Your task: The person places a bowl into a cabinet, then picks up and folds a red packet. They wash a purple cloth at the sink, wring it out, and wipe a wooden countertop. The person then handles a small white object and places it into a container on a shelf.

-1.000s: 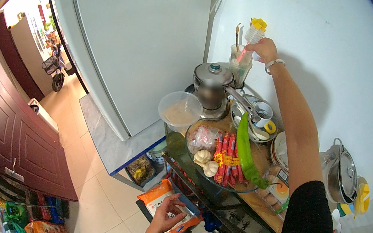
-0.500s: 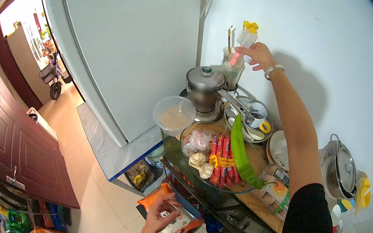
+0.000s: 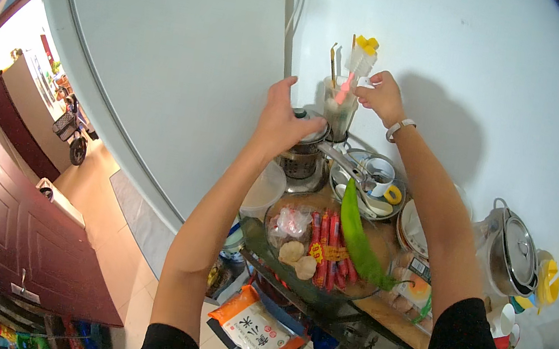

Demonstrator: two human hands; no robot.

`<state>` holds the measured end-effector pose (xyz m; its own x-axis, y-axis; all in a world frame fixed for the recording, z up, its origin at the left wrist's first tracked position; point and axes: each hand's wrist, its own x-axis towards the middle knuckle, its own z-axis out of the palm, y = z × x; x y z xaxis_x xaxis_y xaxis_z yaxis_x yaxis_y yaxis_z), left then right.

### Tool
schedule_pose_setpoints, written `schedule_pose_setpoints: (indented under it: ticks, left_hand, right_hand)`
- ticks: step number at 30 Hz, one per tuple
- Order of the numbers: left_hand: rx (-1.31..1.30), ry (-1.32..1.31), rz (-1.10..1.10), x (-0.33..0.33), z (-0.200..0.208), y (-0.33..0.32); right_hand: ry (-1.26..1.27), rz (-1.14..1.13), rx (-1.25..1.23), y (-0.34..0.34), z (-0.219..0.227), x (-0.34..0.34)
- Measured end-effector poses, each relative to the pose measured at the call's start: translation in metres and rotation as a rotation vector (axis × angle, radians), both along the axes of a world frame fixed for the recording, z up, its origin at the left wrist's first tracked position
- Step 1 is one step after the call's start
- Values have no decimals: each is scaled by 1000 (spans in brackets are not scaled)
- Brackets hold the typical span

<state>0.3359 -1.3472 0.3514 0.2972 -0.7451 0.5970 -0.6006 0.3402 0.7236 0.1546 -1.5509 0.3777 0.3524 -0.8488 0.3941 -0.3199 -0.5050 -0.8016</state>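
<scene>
Pink-handled and yellow-tipped, a brush [image 3: 355, 66] is pinched in the right hand [image 3: 381, 96] near the top centre of the frame, its lower end down inside the clear utensil cup [image 3: 338, 110]. The left hand [image 3: 280, 122] hangs released, fingers spread, just left of the cup over the steel pot [image 3: 302, 156]. Lower down, the glass table [image 3: 298, 289] carries a round tray [image 3: 371, 239] with red sausages [image 3: 328, 248] and a long green vegetable [image 3: 357, 235]. By my judgement the brush is neither fully seated nor lifted clear.
</scene>
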Motion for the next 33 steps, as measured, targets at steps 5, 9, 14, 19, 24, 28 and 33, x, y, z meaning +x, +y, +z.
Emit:
schedule_pose_setpoints:
  ticks: [5, 9, 14, 19, 24, 28, 33]
  left_hand:
    - [66, -166, 33, -2, 10, -85]
    - [106, -14, -146, -10, 10, -122]
    - [157, 119, -176, -10, 6, -142]
    - [152, 168, -161, -11, -1, -150]
    - [159, 58, -138, 3, -5, -156]
    - [207, -28, -30, 2, 4, -145]
    - [323, -68, -3, -4, 16, -142]
  right_hand:
    - [-132, -72, -2, -2, 11, -4]
    - [-82, -9, -114, -12, 1, -8]
    - [13, 141, -232, -8, -12, -1]
    - [123, 156, -327, -21, -33, -6]
    - [134, 154, -168, -12, -27, -12]
    - [93, 80, -23, 17, -11, -31]
    - [197, 159, -172, 40, 1, -80]
